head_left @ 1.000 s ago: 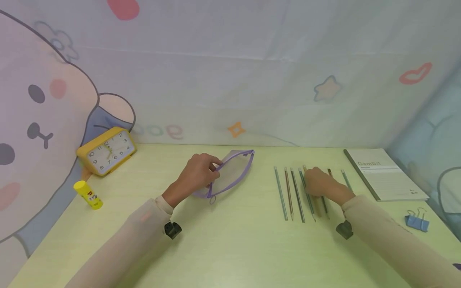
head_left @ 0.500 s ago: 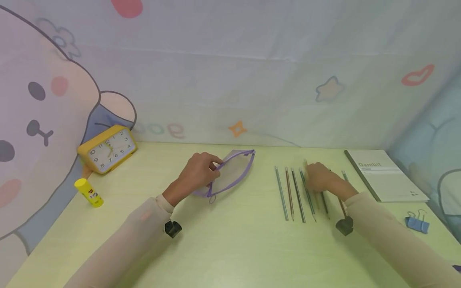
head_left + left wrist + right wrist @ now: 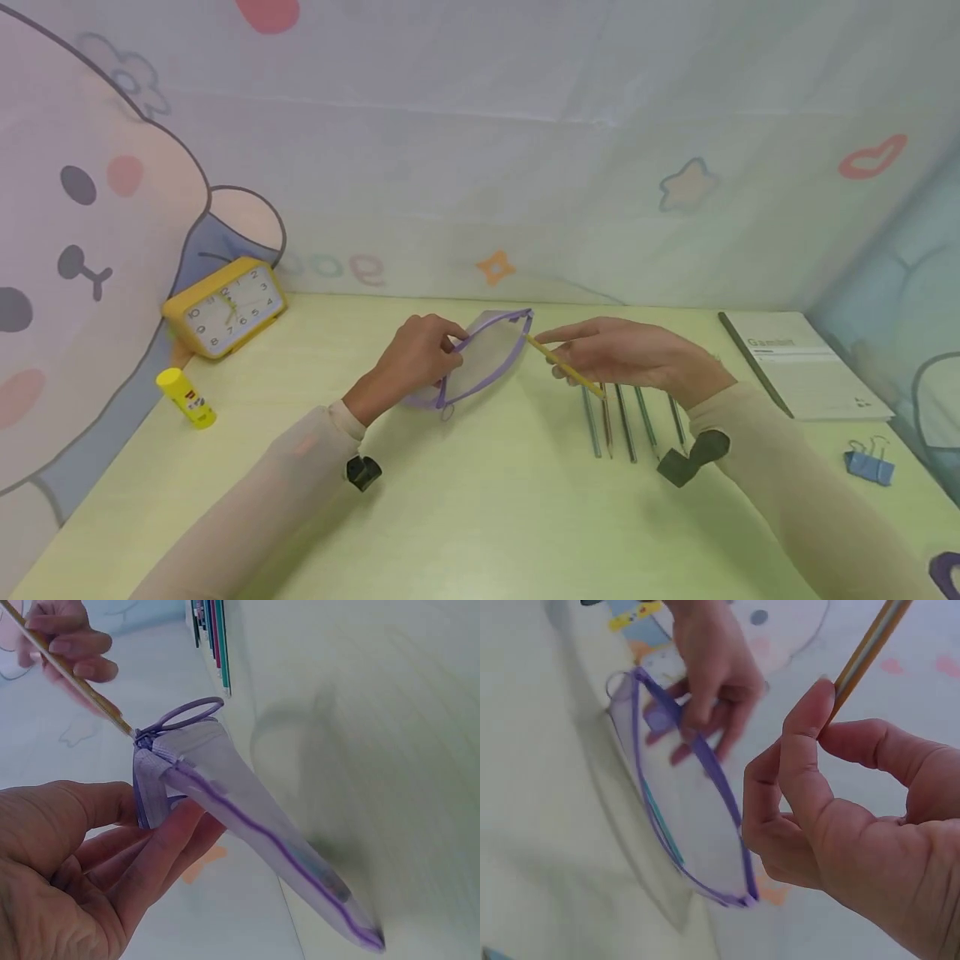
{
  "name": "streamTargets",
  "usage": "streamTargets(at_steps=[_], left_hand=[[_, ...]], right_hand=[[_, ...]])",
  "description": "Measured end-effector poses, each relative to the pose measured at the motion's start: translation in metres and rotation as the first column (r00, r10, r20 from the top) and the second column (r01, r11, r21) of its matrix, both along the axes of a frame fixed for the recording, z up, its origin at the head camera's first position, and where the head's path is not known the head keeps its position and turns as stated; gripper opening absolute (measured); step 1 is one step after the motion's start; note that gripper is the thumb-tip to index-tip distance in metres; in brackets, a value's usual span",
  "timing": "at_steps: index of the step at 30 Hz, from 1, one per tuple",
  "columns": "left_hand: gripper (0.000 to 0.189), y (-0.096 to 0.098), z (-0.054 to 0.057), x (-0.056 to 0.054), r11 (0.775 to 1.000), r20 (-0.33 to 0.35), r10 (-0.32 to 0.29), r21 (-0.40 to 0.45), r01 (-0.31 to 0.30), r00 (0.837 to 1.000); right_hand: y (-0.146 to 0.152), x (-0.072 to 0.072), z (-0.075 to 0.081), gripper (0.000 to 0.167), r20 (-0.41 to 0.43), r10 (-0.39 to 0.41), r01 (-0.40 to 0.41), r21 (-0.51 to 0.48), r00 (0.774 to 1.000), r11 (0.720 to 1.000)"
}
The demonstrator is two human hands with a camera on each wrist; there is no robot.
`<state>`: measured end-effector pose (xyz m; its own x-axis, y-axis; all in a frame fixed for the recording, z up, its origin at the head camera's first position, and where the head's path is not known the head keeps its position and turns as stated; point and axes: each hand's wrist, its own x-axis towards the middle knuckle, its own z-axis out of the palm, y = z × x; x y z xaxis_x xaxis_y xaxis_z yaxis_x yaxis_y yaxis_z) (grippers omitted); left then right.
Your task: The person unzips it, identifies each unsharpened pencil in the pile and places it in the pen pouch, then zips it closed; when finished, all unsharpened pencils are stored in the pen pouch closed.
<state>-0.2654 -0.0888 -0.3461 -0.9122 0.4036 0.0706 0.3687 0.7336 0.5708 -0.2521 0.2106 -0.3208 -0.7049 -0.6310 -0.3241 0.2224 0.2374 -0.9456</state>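
Observation:
My left hand (image 3: 412,362) pinches the edge of a see-through pencil pouch (image 3: 486,385) with purple zipper trim, whose mouth gapes toward the right. A teal stick-like item (image 3: 660,821) shows inside it in the right wrist view. Between thumb and fingers my right hand (image 3: 633,354) holds a yellow pencil (image 3: 567,368), tilted, its far end right at the pouch's mouth. In the left wrist view this pencil (image 3: 79,682) overlaps the zipper corner of the pouch (image 3: 247,806). Several pencils (image 3: 624,429) lie in a row below my right hand, partly hidden by it.
A yellow alarm clock (image 3: 232,310) and a yellow glue stick (image 3: 186,398) stand at the left. On the right lie a notebook (image 3: 810,367) and a blue binder clip (image 3: 870,467). A purple object (image 3: 947,573) shows at the lower right edge. A printed cloth (image 3: 450,167) hangs behind the table.
My right hand has picked the yellow pencil out of the row and brought it left to the pouch, turning the palm inward. The left hand keeps holding the pouch in nearly the same place.

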Motion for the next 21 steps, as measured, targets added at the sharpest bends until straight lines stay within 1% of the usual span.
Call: streamTargets(at_steps=[2, 5, 6, 8, 9, 10, 11, 12, 13, 15, 17, 18, 20, 21], left_hand=[[0.037, 0.001, 0.0, -0.001, 1.0, 0.001, -0.002, -0.008, 0.002, 1.0], [0.036, 0.003, -0.001, -0.002, 1.0, -0.002, -0.009, -0.016, 0.008, 1.0], [0.036, 0.004, -0.001, -0.002, 1.0, -0.002, -0.01, -0.018, 0.01, 1.0], [0.035, 0.004, 0.0, -0.001, 1.0, -0.004, -0.007, -0.024, 0.007, 1.0], [0.035, 0.004, 0.0, -0.001, 1.0, -0.003, -0.002, -0.025, 0.002, 1.0], [0.035, 0.004, 0.0, 0.0, 1.0, -0.003, 0.002, -0.026, -0.002, 1.0], [0.035, 0.004, 0.0, 0.0, 1.0, 0.002, 0.006, -0.024, -0.006, 1.0], [0.035, 0.004, 0.0, 0.001, 1.0, 0.005, 0.008, -0.022, -0.008, 1.0], [0.035, 0.004, 0.0, 0.002, 1.0, 0.008, 0.008, -0.018, -0.008, 1.0], [0.035, 0.004, 0.001, 0.003, 1.0, 0.012, 0.0, -0.008, 0.0, 1.0], [0.035, 0.004, 0.001, 0.003, 1.0, 0.006, -0.011, -0.001, 0.011, 1.0], [0.035, 0.003, 0.001, 0.003, 1.0, 0.001, -0.016, 0.0, 0.016, 1.0], [0.035, 0.003, 0.001, 0.004, 1.0, -0.01, -0.022, 0.002, 0.022, 1.0], [0.034, 0.002, 0.001, 0.004, 1.0, -0.017, -0.02, 0.001, 0.02, 1.0]], right_hand=[[-0.016, -0.003, -0.005, 0.062, 0.056, 0.012, -0.01, -0.042, 0.998, 0.999], [-0.041, -0.009, -0.016, 0.063, 0.131, -0.022, 0.03, -0.058, 0.991, 0.998], [-0.049, -0.011, -0.021, 0.063, 0.142, -0.037, 0.046, -0.059, 0.989, 0.997], [-0.065, -0.017, -0.029, 0.065, 0.136, -0.086, 0.092, -0.04, 0.987, 0.995], [-0.072, -0.02, -0.033, 0.066, 0.124, -0.103, 0.108, -0.033, 0.987, 0.994], [-0.079, -0.023, -0.037, 0.068, 0.094, -0.118, 0.12, -0.019, 0.989, 0.993], [-0.085, -0.025, -0.04, 0.066, 0.057, -0.122, 0.123, -0.006, 0.991, 0.992], [-0.091, -0.028, -0.043, 0.064, -0.015, -0.12, 0.121, 0.041, 0.993, 0.992], [-0.096, -0.03, -0.045, 0.061, -0.069, -0.124, 0.129, 0.083, 0.99, 0.988], [-0.103, -0.033, -0.047, 0.052, -0.153, -0.117, 0.138, 0.134, 0.981, 0.981], [-0.109, -0.035, -0.047, 0.04, -0.229, -0.129, 0.177, 0.204, 0.965, 0.963], [-0.112, -0.035, -0.047, 0.037, -0.247, -0.15, 0.207, 0.224, 0.957, 0.952], [-0.118, -0.036, -0.047, 0.034, -0.24, -0.205, 0.257, 0.209, 0.949, 0.944], [-0.122, -0.037, -0.048, 0.032, -0.25, -0.228, 0.285, 0.221, 0.941, 0.933]])
